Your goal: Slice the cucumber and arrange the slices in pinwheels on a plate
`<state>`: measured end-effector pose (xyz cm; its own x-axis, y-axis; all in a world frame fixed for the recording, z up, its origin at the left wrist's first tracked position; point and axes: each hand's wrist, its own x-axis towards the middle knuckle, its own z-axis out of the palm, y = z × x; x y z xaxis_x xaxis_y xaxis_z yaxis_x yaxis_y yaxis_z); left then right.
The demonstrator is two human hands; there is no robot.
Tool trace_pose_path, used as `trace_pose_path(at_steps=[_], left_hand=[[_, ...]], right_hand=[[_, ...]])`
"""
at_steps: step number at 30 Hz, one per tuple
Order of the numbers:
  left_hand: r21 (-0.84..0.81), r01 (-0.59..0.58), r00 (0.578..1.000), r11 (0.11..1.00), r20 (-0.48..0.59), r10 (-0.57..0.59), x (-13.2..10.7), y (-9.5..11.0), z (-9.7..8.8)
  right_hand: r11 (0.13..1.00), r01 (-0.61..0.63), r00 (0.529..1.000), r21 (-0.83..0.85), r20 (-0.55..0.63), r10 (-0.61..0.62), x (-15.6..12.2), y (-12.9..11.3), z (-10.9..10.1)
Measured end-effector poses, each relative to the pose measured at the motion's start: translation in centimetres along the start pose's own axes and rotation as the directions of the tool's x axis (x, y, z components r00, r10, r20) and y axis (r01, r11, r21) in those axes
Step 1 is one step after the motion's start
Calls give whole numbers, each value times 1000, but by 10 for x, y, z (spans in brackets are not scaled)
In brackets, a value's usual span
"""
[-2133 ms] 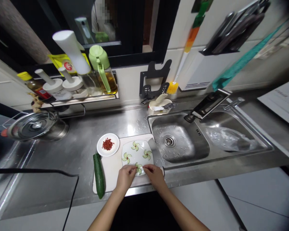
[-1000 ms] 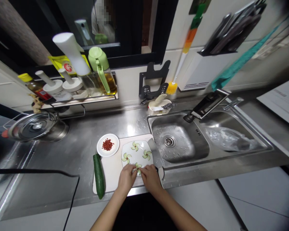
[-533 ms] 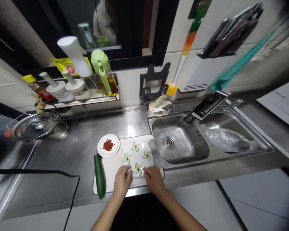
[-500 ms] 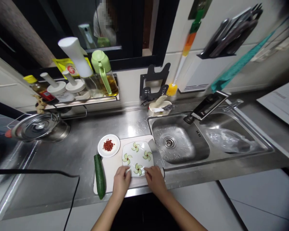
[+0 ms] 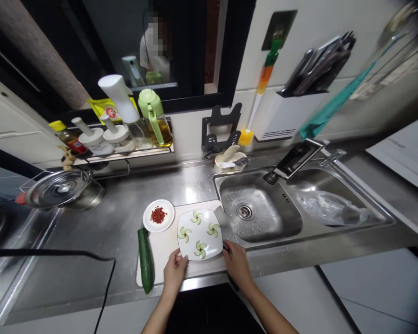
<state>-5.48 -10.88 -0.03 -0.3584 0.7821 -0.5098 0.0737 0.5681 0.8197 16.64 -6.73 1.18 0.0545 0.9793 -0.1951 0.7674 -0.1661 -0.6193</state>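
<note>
A white square plate point(image 5: 189, 223) with several pale green pinwheel shapes, printed or laid on, is over a pale cutting board point(image 5: 164, 250). My left hand point(image 5: 175, 272) pinches the plate's near-left corner, thumb on the rim. At the right, a knife with a wide grey blade point(image 5: 227, 223) lies along the board's edge. My right hand point(image 5: 237, 264) has its fingers closed around the knife's dark handle, which is mostly hidden. A whole green cucumber point(image 5: 145, 262) rests along the board's left edge. Behind it sits a small round white plate point(image 5: 149, 221) bearing red chopped bits point(image 5: 158, 214).
Right of the board is a steel double sink point(image 5: 264, 206) with a black-and-steel faucet point(image 5: 292, 160) and a plastic bag point(image 5: 329, 206). A lidded pot point(image 5: 61, 190) stands at left, below a shelf of seasoning jars point(image 5: 95, 141). A black cable point(image 5: 107, 278) crosses the left front.
My right hand has left the square plate's near edge and moved right to the knife handle. My left hand now grips the plate's near-left corner, and the plate has turned slightly.
</note>
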Motion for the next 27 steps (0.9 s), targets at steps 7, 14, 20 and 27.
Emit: trace_pose_path(at_steps=[7, 14, 20, 27], left_hand=[[-298, 144, 987, 944, 113, -114, 5, 10, 9], [-478, 245, 966, 843, 194, -170, 7, 11, 12], [-514, 268, 962, 815, 195, -193, 8, 13, 14], [-506, 217, 972, 835, 192, -136, 4, 19, 6]], right_hand=[[998, -26, 997, -61, 74, 30, 9, -5, 0], [995, -98, 991, -34, 92, 101, 16, -8, 1], [995, -92, 990, 26, 106, 89, 22, -10, -3], [975, -90, 992, 202, 108, 69, 25, -10, -5]])
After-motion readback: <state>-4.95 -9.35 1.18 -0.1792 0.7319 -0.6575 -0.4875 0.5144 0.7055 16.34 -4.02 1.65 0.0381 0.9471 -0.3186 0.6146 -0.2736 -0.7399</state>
